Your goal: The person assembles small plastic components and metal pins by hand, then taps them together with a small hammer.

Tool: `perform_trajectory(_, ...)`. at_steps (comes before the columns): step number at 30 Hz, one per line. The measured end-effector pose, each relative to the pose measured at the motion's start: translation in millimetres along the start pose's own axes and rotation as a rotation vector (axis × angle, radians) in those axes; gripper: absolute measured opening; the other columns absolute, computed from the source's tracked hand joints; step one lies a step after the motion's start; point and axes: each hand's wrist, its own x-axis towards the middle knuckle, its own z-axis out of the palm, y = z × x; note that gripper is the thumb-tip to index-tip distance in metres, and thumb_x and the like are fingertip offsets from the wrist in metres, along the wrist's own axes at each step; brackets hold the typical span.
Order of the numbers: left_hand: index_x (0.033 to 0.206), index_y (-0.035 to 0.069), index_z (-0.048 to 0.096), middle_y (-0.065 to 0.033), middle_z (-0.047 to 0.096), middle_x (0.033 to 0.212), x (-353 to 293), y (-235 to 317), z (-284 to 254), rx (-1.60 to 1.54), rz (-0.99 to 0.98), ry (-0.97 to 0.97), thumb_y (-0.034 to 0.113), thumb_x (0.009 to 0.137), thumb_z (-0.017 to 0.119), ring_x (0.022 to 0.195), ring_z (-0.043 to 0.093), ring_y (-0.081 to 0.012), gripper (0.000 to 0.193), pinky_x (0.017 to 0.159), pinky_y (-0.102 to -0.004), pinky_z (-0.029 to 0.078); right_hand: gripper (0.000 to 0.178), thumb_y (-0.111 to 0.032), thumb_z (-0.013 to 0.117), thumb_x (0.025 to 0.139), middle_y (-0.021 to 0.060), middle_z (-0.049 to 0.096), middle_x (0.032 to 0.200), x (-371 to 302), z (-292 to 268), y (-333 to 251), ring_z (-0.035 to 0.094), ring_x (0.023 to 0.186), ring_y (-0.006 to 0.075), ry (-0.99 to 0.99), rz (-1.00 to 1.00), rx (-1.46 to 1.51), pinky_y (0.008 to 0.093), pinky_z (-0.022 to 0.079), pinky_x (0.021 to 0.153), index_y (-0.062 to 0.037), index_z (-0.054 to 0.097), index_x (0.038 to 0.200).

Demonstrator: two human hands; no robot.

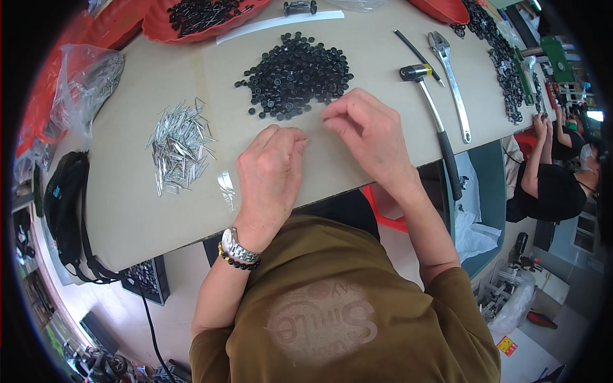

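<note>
My left hand (271, 171) is raised over the near part of the table, fingers curled and thumb pressed to the forefinger; whatever sits in that pinch is too small to name. Opposite it, my right hand (369, 131) bends its fingers toward the thumb beside the pile of small round black caps (297, 73). Its fingertips come close together, and anything between them cannot be made out. A heap of thin silvery metal pins (181, 147) lies to the left of my left hand. Between them is a small piece of clear plastic film (226, 188).
Right of the caps lie a mallet (431, 105), an adjustable wrench (450, 86) and a thin black rod (416, 54). A red tray (185, 33) of dark parts stands at the back. Left are a plastic bag (86, 83) and a black pouch (64, 204). Other people (552, 172) sit far right.
</note>
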Motion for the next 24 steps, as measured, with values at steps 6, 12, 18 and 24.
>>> perform_trajectory(6,0.089,0.002,0.069,-0.0125,0.064,0.079,-1,-1,2,-0.001,-0.011,0.026,-0.003,0.083,0.071,0.071,0.066,-0.0327,0.007,0.063,-0.042,0.053,0.007,-0.002,0.073,0.085,0.0083,0.067,0.084,-5,13,-16,0.066,0.076,0.026,-0.04,-0.055,0.238,0.0348,0.053,0.066,-0.0031,0.07,0.091)
perform_trajectory(12,0.089,0.001,0.068,-0.0139,0.063,0.08,-3,-2,1,-0.02,-0.004,0.024,-0.005,0.083,0.069,0.073,0.066,-0.0341,0.008,0.063,-0.0431,0.052,0.009,-0.001,0.075,0.084,0.0081,0.067,0.085,-7,18,-15,0.066,0.075,0.0251,-0.045,-0.068,0.245,0.0346,0.054,0.065,-0.0035,0.07,0.091)
perform_trajectory(18,0.088,0.0,0.067,-0.0145,0.062,0.079,-2,-5,1,-0.038,0.009,0.022,-0.008,0.079,0.066,0.073,0.064,-0.0358,0.013,0.063,-0.0447,0.051,0.012,-0.002,0.077,0.081,0.0073,0.067,0.085,-7,21,-16,0.067,0.075,0.0241,0.008,-0.204,0.136,0.033,0.056,0.063,-0.0041,0.069,0.09)
perform_trajectory(24,0.087,0.001,0.067,-0.0142,0.062,0.079,0,-6,2,-0.019,0.024,0.025,-0.009,0.077,0.065,0.073,0.064,-0.036,0.015,0.063,-0.0448,0.051,0.015,-0.003,0.078,0.077,0.0054,0.066,0.085,-6,20,-18,0.067,0.078,0.0224,0.025,-0.273,0.025,0.0321,0.056,0.063,-0.0057,0.069,0.088)
